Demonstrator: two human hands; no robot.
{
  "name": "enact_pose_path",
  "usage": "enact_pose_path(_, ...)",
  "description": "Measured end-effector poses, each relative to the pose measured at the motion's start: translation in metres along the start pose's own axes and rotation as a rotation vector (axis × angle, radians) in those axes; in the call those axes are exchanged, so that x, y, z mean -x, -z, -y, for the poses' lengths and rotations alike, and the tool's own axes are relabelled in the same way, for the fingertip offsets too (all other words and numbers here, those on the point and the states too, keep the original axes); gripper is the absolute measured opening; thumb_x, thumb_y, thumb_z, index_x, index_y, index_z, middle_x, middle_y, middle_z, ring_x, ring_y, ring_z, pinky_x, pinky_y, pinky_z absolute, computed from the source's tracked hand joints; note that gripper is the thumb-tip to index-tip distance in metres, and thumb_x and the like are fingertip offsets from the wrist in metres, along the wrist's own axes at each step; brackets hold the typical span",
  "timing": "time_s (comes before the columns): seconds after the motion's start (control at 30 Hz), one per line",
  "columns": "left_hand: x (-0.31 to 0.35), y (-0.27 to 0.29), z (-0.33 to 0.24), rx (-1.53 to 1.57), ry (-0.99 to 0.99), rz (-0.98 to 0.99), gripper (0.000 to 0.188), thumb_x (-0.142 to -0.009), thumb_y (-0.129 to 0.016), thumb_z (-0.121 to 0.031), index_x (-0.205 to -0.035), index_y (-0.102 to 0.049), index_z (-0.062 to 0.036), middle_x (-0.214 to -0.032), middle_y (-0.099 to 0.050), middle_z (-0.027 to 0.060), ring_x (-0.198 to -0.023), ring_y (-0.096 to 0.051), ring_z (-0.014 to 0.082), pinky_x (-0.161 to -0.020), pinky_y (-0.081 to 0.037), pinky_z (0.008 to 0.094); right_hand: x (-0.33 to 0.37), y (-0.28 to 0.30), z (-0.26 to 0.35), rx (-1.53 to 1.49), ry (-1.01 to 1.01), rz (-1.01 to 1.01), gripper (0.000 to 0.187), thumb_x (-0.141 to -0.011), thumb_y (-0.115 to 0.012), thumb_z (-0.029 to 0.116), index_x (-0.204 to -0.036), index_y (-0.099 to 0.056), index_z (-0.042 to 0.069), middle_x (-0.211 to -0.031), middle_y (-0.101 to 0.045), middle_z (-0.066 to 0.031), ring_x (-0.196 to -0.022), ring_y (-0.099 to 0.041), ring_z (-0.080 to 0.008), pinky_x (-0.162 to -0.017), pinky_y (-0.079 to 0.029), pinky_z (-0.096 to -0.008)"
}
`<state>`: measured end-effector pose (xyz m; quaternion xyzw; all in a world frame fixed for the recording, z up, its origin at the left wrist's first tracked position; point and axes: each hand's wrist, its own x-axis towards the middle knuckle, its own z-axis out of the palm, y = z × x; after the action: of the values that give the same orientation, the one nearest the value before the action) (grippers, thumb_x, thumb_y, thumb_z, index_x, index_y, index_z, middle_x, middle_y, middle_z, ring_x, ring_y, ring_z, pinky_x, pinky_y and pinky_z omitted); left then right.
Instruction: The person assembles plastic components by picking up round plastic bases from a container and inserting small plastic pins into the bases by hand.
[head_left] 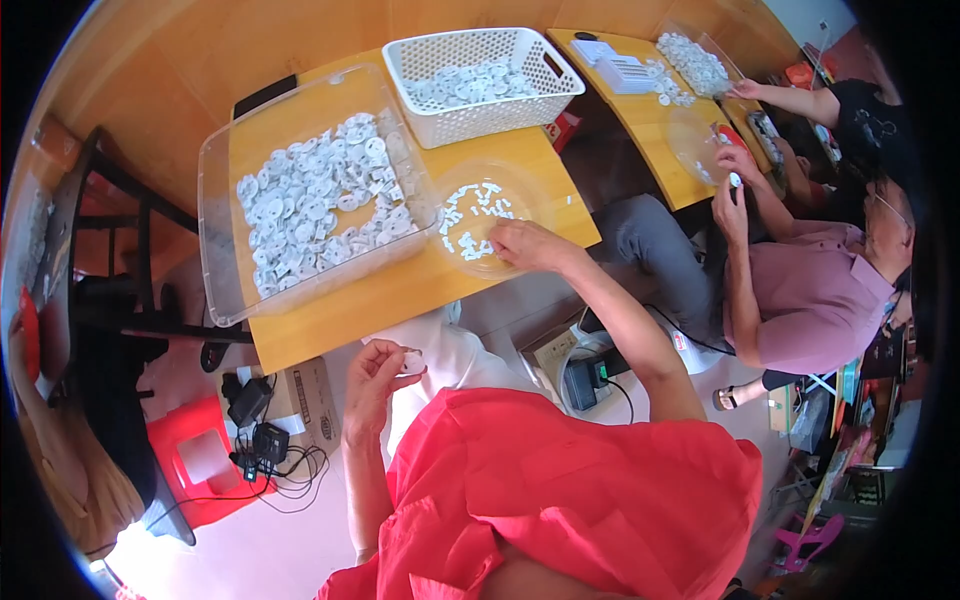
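Left hand pinches a small white piece, which juts rightward from its fingertips.

Red plastic stool, cardboard box beside it, black power adapters, seated co-worker in a mauve shirt

Two wooden tables, one white basket, at least one clear tub, two round clear dishes and one red stool share the frame with two foreground hands and white pieces too numerous to count.
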<state>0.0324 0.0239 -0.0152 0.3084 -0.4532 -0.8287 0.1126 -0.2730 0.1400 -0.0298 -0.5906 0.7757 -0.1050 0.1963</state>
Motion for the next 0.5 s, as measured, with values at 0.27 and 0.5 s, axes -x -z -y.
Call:
enact_pose_path(0.27, 0.003, 0.000, 0.001, -0.003, 0.004, 0.003, 0.007, -0.088, -0.050, -0.008, -0.089, -0.052, -0.0014, -0.089, -0.062, 0.0125, -0.078, -0.064, 0.0205, -0.066, -0.056, 0.0271, 0.001, 0.010, 0.005, -0.141, 0.015, -0.169, 0.009, -0.077, -0.050, 0.007, -0.076, -0.054, -0.001, -0.075, -0.058, -0.0168, -0.076, -0.058, -0.0333, -0.068, -0.046, -0.0397)
enact_pose_path(0.5, 0.004, -0.011, -0.007, 0.034, 0.006, 0.025, 0.012, -0.089, -0.051, -0.010, -0.092, -0.055, 0.0010, -0.088, -0.061, 0.0108, -0.076, -0.063, 0.0194, -0.069, -0.055, 0.0280, 0.002, 0.001, 0.003, -0.871, -0.084, -0.300, 0.013, -0.073, -0.056, -0.004, -0.084, -0.062, -0.001, -0.067, -0.057, -0.0019, -0.061, -0.055, -0.0072, -0.056, -0.046, -0.0222)
